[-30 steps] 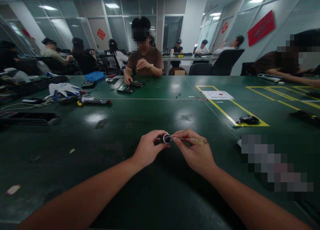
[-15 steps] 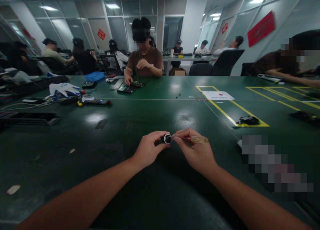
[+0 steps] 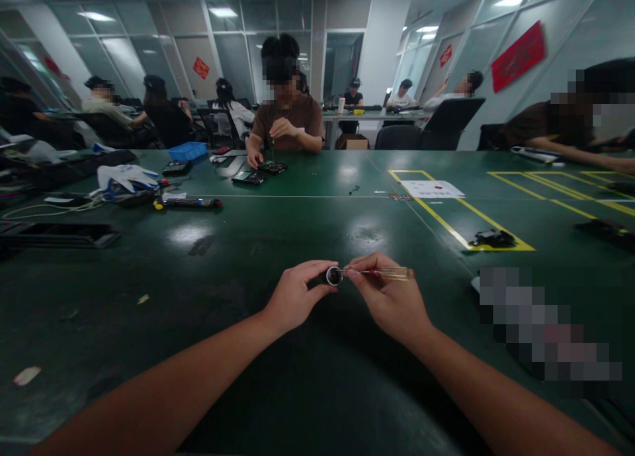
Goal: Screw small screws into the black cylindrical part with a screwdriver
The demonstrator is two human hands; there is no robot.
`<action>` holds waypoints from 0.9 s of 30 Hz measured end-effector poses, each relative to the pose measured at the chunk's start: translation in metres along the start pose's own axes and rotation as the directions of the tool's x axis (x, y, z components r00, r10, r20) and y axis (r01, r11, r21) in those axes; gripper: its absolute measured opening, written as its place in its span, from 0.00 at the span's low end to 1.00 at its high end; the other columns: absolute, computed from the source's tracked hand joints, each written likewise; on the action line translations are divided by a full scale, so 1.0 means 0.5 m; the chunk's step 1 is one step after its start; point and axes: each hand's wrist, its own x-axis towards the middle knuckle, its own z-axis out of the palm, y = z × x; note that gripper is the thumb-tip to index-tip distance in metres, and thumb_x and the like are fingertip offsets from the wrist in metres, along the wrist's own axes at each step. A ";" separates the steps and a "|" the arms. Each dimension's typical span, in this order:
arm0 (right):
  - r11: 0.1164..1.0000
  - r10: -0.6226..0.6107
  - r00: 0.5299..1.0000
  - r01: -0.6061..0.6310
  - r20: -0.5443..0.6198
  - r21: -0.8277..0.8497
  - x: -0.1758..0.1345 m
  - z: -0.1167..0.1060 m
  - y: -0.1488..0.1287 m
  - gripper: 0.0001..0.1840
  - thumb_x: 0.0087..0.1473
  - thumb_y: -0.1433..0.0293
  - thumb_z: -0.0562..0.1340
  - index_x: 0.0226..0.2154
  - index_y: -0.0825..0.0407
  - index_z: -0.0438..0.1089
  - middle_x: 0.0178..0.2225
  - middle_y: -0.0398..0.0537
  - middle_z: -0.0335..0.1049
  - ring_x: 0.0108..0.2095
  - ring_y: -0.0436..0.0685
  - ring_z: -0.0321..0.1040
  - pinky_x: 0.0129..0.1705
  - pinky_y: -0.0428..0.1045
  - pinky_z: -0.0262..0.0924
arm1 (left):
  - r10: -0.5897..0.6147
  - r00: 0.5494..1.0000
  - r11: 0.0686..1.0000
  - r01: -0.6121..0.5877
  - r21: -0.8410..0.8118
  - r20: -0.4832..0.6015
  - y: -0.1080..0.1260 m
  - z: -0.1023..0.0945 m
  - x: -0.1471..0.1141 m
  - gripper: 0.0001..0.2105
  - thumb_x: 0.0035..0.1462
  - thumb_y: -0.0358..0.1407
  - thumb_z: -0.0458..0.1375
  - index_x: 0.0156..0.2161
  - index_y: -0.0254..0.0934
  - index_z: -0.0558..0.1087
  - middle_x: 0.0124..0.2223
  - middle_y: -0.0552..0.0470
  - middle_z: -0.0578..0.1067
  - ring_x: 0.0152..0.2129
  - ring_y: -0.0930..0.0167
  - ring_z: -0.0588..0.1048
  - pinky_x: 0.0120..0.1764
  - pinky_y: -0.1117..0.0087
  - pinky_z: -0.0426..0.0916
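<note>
A small dark round part with a pale ring around its open end (image 3: 334,276) is pinched between the thumb and fingers of my left hand (image 3: 296,296). Its ringed end faces me; what sits inside is too dark to make out. My right hand (image 3: 391,300) is closed on a screwdriver (image 3: 395,274) with a clear amber handle. The screwdriver lies nearly level, its thin shaft pointing left and its tip at the ring's right edge. Whether the tip is inside the ring or only touching it I cannot tell. Both hands are above the green table (image 3: 278,403).
White and blue gloves (image 3: 127,178) and a dark screwdriver-like tool (image 3: 191,204) lie at left. A blue tray (image 3: 187,151) stands farther back. Opposite, a person (image 3: 288,115) works on small devices. Black parts (image 3: 492,238) lie inside yellow tape at right, near a white paper (image 3: 432,189).
My right hand and the screwdriver have shifted very slightly; the tip stays by the ring. My left hand holds the round part in nearly the same place.
</note>
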 end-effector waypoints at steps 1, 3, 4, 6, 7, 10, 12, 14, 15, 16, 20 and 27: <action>1.000 -0.002 1.000 0.002 0.004 -0.002 0.000 0.000 0.001 0.03 0.59 0.68 0.65 0.34 0.49 0.71 0.35 0.47 0.76 0.36 0.56 0.75 0.39 0.53 0.70 | 0.003 1.000 1.000 -0.003 0.000 0.000 0.000 0.000 0.000 0.17 0.56 0.32 0.65 0.52 0.43 0.77 0.53 0.49 0.78 0.51 0.63 0.76 0.58 0.57 0.68; 1.000 -0.003 1.000 0.003 0.012 -0.006 0.000 -0.001 0.003 0.02 0.60 0.68 0.65 0.35 0.49 0.71 0.36 0.47 0.76 0.36 0.56 0.75 0.39 0.53 0.70 | 0.005 1.000 1.000 -0.005 0.004 0.004 0.000 -0.001 0.001 0.17 0.56 0.32 0.65 0.52 0.43 0.77 0.53 0.49 0.78 0.52 0.63 0.76 0.58 0.57 0.68; 1.000 -0.003 1.000 0.003 0.014 -0.009 0.000 -0.001 0.004 0.02 0.60 0.68 0.65 0.35 0.49 0.71 0.36 0.47 0.76 0.36 0.56 0.75 0.40 0.53 0.70 | 0.006 1.000 1.000 -0.006 0.009 0.006 0.000 -0.001 0.001 0.17 0.56 0.32 0.65 0.52 0.43 0.77 0.53 0.49 0.78 0.52 0.63 0.76 0.58 0.57 0.68; 1.000 -0.005 1.000 0.005 0.015 -0.013 0.000 -0.001 0.005 0.02 0.60 0.68 0.65 0.35 0.49 0.71 0.36 0.47 0.76 0.37 0.56 0.75 0.40 0.53 0.70 | 0.010 1.000 1.000 -0.010 0.017 0.005 0.001 -0.002 0.001 0.17 0.56 0.32 0.65 0.52 0.43 0.77 0.53 0.49 0.78 0.52 0.64 0.76 0.58 0.58 0.68; 1.000 -0.008 1.000 0.008 0.011 -0.009 0.000 -0.001 0.004 0.02 0.60 0.68 0.65 0.34 0.49 0.71 0.36 0.47 0.76 0.36 0.56 0.75 0.40 0.53 0.70 | 0.009 1.000 1.000 -0.009 0.021 0.005 0.001 -0.002 0.001 0.17 0.57 0.31 0.65 0.52 0.43 0.77 0.53 0.50 0.78 0.52 0.64 0.76 0.58 0.58 0.68; 1.000 -0.003 1.000 0.003 0.006 -0.002 0.000 -0.002 0.003 0.02 0.59 0.69 0.65 0.34 0.49 0.71 0.35 0.47 0.76 0.36 0.56 0.75 0.40 0.53 0.70 | 0.011 1.000 0.999 -0.011 0.033 0.006 0.003 -0.002 0.001 0.17 0.56 0.31 0.65 0.51 0.42 0.77 0.53 0.50 0.79 0.51 0.64 0.76 0.58 0.58 0.68; 1.000 0.007 1.000 -0.007 0.011 -0.007 -0.001 -0.002 0.002 0.02 0.59 0.69 0.65 0.34 0.49 0.71 0.35 0.47 0.76 0.36 0.56 0.75 0.40 0.53 0.70 | 0.018 1.000 0.999 -0.018 0.042 0.007 0.003 -0.002 0.002 0.17 0.56 0.31 0.65 0.51 0.42 0.78 0.53 0.49 0.79 0.51 0.64 0.76 0.58 0.58 0.68; 1.000 0.011 1.000 -0.011 0.016 -0.012 0.000 -0.002 0.003 0.02 0.59 0.69 0.65 0.34 0.49 0.72 0.35 0.47 0.76 0.36 0.56 0.75 0.40 0.53 0.69 | 0.023 1.000 0.999 -0.023 0.048 0.008 0.003 -0.001 0.002 0.17 0.56 0.30 0.65 0.51 0.42 0.78 0.53 0.49 0.79 0.51 0.64 0.76 0.58 0.58 0.68; 1.000 0.008 1.000 -0.008 0.014 -0.008 0.000 -0.003 0.003 0.02 0.59 0.69 0.65 0.34 0.49 0.71 0.35 0.47 0.76 0.36 0.56 0.75 0.40 0.53 0.69 | 0.023 1.000 0.998 -0.023 0.050 0.008 0.002 -0.001 0.002 0.17 0.56 0.30 0.65 0.52 0.42 0.77 0.53 0.49 0.79 0.51 0.64 0.76 0.58 0.58 0.68; 1.000 0.006 1.000 -0.006 0.013 -0.004 0.000 -0.003 0.003 0.02 0.59 0.69 0.65 0.34 0.49 0.71 0.35 0.47 0.76 0.36 0.56 0.75 0.40 0.53 0.69 | 0.022 1.000 0.998 -0.022 0.052 0.010 0.002 -0.001 0.002 0.17 0.56 0.30 0.65 0.52 0.42 0.77 0.53 0.49 0.79 0.51 0.64 0.76 0.58 0.58 0.68; 1.000 0.011 1.000 -0.011 0.009 0.006 0.002 -0.004 0.002 0.03 0.59 0.69 0.65 0.33 0.48 0.71 0.36 0.46 0.77 0.36 0.56 0.75 0.40 0.53 0.69 | 0.023 1.000 0.998 -0.024 0.054 0.017 0.002 -0.001 0.001 0.17 0.57 0.31 0.65 0.51 0.42 0.77 0.53 0.49 0.78 0.52 0.64 0.76 0.58 0.59 0.68; 0.991 0.098 0.995 -0.101 0.028 0.089 0.009 -0.005 0.004 0.05 0.57 0.66 0.66 0.32 0.49 0.70 0.34 0.49 0.76 0.35 0.58 0.74 0.39 0.54 0.70 | 0.036 0.999 0.996 -0.038 0.083 0.033 0.004 -0.003 0.001 0.17 0.57 0.31 0.65 0.52 0.42 0.77 0.53 0.50 0.79 0.52 0.65 0.75 0.58 0.60 0.67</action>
